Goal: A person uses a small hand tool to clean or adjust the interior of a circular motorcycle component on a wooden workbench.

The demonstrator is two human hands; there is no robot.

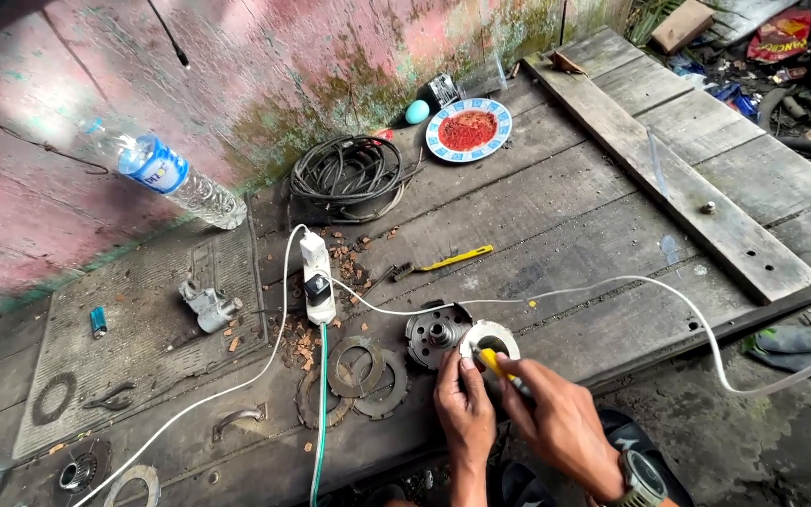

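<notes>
My right hand (560, 422) grips a yellow-handled tool (497, 364) whose tip rests inside a round light-coloured metal ring part (490, 340). My left hand (464, 406) lies beside it, fingers curled against the near edge of that ring. Just left of the ring sits a round toothed metal hub (434, 333). Several flat rusty ring plates (368, 371) lie further left on the wooden platform (565, 216).
A white power strip (317, 277) with white cables (706, 319) crosses the boards. Further off lie a yellow wire brush (443, 261), a black cable coil (347, 174), a plate with red contents (468, 130), a plastic bottle (166, 178), a grey mat (133, 329), pliers (110, 397).
</notes>
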